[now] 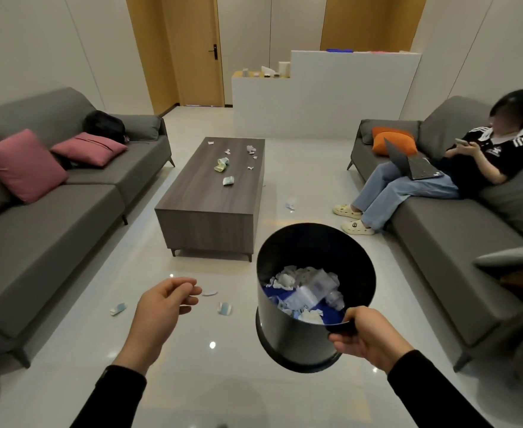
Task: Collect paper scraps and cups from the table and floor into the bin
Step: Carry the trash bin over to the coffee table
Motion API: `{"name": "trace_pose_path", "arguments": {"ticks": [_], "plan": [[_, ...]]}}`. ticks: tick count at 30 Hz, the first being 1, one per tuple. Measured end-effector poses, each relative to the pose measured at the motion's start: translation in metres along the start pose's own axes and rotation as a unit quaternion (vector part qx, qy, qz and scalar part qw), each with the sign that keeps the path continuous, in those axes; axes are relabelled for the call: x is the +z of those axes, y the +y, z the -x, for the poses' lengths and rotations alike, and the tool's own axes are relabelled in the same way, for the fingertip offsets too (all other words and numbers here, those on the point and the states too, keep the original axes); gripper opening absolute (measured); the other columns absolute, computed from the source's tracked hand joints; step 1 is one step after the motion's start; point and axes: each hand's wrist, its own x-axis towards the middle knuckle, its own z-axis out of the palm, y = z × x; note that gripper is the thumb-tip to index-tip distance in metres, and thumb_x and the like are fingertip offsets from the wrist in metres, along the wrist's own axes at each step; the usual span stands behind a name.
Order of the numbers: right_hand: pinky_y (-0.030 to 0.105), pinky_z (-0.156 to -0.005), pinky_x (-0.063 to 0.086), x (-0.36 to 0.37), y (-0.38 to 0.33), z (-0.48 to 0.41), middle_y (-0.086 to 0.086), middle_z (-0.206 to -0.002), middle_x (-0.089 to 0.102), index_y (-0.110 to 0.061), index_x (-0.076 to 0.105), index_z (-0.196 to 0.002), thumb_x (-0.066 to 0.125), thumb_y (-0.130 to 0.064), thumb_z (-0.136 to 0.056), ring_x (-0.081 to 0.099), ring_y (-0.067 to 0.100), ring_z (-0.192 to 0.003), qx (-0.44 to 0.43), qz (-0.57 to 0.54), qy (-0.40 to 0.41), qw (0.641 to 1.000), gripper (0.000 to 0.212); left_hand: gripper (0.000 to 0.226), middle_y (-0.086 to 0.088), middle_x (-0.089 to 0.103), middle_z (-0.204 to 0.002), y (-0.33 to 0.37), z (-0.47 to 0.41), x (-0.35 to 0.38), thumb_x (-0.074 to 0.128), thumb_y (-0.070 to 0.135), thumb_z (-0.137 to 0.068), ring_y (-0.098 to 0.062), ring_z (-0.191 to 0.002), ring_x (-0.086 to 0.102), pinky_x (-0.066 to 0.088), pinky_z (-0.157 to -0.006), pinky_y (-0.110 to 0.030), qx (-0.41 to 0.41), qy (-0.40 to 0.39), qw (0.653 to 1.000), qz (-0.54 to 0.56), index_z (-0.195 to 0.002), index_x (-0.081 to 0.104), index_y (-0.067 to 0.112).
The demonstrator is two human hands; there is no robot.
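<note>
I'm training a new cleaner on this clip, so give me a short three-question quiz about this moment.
1. True or false: the black bin is standing on the floor.
2. Which hand grips the bin's rim? A) left hand B) right hand C) both
3. Fill in: crushed cups and paper scraps still lie on the ____ table.

Key
1. False: it is held up, tilted toward the camera, with paper waste already inside.
2. B: its fingers pinch the near rim; the left hand hangs free, holding nothing visible, above the floor scraps.
3. Coffee.
</note>
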Motion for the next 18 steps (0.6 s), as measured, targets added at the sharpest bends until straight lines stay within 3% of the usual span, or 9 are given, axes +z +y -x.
{"name": "trace_pose_path", "arguments": {"ticks": [5, 12, 18], "plan": [[0.023, -0.033, 0.049, 0.021, -0.068, -0.102, 0.018, -0.056, 0.063, 0.002, 0.047, -0.085, 0.035, -0.001, -0.087, 0.058, 0.021, -0.032, 0.033, -0.005, 0.017, 0.999, 0.012, 0.018, -0.002, 0.072, -0.084, -0.012, -0.132, 0.053, 0.05, 0.016, -0.092, -0.019, -0.079, 0.067, 0.05, -0.062, -0.024, -0.011, -0.009, 1.0, 0.004, -0.087, 0.067, 0.019], [0.022, -0.032, 0.048, 0.053, -0.196, -0.236, 0.019, -0.065, 0.059, 0.006, 0.05, -0.103, 0.036, -0.002, -0.087, 0.056, 0.019, -0.028, 0.072, -0.018, 0.029, 0.997, 0.022, 0.019, -0.003, 0.073, -0.081, 0.022, -0.332, 0.135, 0.052, 0.011, -0.091, -0.019, -0.077, 0.067, 0.05, -0.063, -0.026, -0.015, -0.057, 0.998, 0.016, -0.086, 0.068, 0.019], [0.022, -0.033, 0.049, 0.052, -0.298, -0.328, 0.018, -0.064, 0.059, 0.002, 0.049, -0.081, 0.036, 0.0, -0.086, 0.057, 0.02, -0.035, 0.055, -0.046, 0.04, 0.997, 0.014, 0.019, -0.006, 0.072, -0.079, 0.064, -0.463, 0.215, 0.053, 0.007, -0.089, -0.017, -0.068, 0.062, 0.051, -0.065, -0.028, -0.014, -0.091, 0.995, 0.024, -0.081, 0.069, 0.016]]}}
